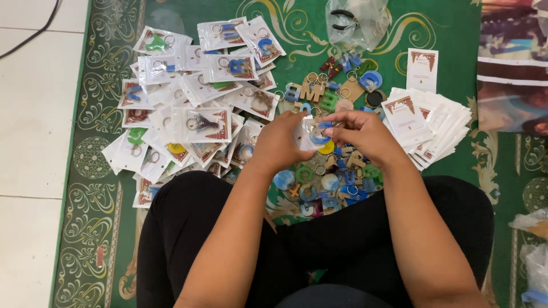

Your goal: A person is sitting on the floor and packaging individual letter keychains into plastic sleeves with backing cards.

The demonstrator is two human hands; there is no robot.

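Both hands meet at frame centre above the green patterned carpet. The left hand is closed around a small clear packet, and the right hand pinches a blue keychain at the packet's mouth. Loose letter keychains lie just beneath the hands. At 10 o'clock sits a heap of filled packets; at 3 o'clock, a fanned stack of empty packets. At 12 o'clock lies a clear plastic bag.
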